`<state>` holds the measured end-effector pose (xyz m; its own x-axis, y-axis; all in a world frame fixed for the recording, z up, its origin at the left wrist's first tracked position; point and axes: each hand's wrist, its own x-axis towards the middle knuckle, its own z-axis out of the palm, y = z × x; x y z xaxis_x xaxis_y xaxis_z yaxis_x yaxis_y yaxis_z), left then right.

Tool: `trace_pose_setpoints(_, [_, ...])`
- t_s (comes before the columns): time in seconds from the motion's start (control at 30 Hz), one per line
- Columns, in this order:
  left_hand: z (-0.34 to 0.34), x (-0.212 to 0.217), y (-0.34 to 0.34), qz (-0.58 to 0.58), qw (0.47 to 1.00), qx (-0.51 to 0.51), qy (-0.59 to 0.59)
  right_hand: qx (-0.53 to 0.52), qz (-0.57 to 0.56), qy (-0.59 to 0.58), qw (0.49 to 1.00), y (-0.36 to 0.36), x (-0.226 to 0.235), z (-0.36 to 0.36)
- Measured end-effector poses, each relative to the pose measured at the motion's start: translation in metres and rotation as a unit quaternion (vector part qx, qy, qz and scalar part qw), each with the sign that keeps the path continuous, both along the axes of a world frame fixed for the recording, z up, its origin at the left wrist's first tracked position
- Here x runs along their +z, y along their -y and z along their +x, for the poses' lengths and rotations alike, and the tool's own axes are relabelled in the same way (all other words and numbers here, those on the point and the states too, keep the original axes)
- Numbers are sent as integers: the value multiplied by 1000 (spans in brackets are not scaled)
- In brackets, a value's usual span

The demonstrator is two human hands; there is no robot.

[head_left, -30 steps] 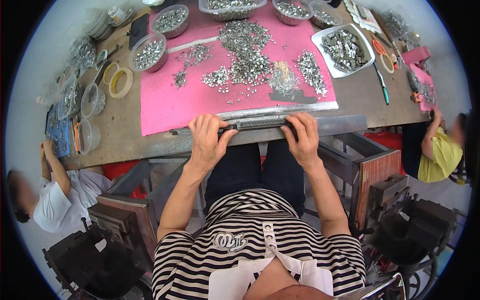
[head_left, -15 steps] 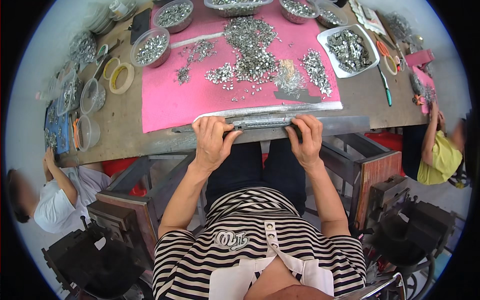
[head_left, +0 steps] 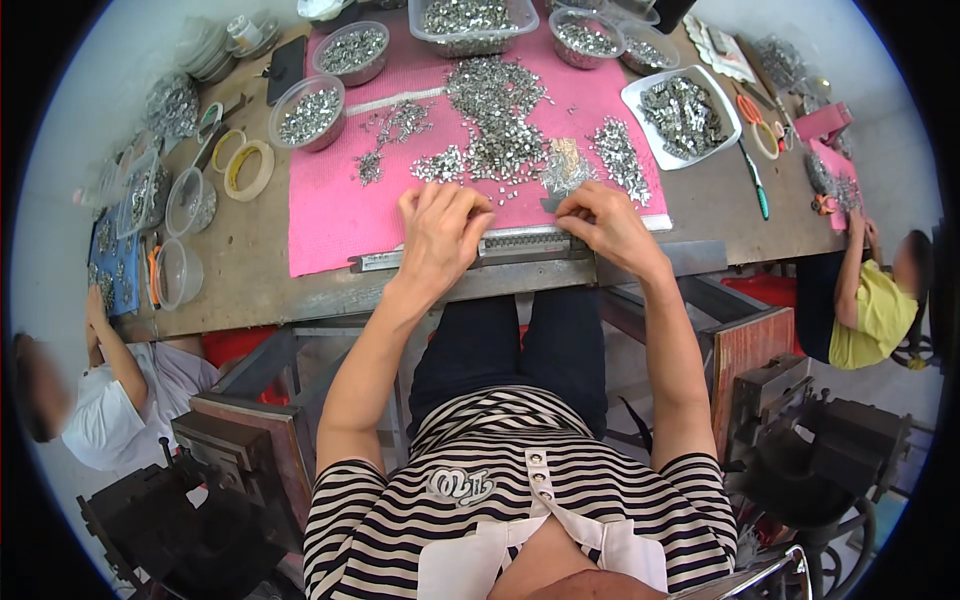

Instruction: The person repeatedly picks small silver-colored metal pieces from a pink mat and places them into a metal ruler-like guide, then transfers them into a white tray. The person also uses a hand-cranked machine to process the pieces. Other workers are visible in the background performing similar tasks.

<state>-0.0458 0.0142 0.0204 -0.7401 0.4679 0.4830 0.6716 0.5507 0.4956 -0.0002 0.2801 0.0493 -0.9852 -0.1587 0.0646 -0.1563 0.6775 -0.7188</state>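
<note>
A long metal strip with a dark, toothed-looking groove point(head_left: 530, 246) lies along the near edge of the bench. My left hand point(head_left: 440, 235) is over its left part, fingers curled and thumb close to the index finger. My right hand point(head_left: 608, 226) is above the strip's right part, with thumb and fingertips pinched together near a dark flat piece. What either hand holds, if anything, is too small to make out. Just beyond them, a heap of small silvery metal pieces point(head_left: 500, 145) and a bunch of thin pins point(head_left: 566, 172) lie on a pink mat point(head_left: 335, 215).
Clear tubs of metal parts point(head_left: 307, 112) line the mat's far side. A white tray point(head_left: 728, 128) of parts stands right, by a green-handled tool point(head_left: 762, 198) and orange-handled scissors point(head_left: 748, 110). Tape rolls point(head_left: 262, 170) lie left. Other people work at both sides.
Both hands have moved from the strip's ends at the bench edge up and farther onto the mat side. The strip now shows a dark groove between them. My right fingers have drawn together.
</note>
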Motion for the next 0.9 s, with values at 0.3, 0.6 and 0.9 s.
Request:
trace_pose_setpoints(0.3, [-26, -14, -22, -38, 999, -15, -19, 31, 92, -137, 986, 11, -17, -4])
trace_pose_setpoints(0.6, [-21, -12, -21, -31, 999, 9, -8, -9, 37, -220, 975, 46, -26, 26])
trace_pose_setpoints(0.9, [-21, -13, -20, -46, 998, 3, -37, -4, 22, -215, 976, 45, -28, 23])
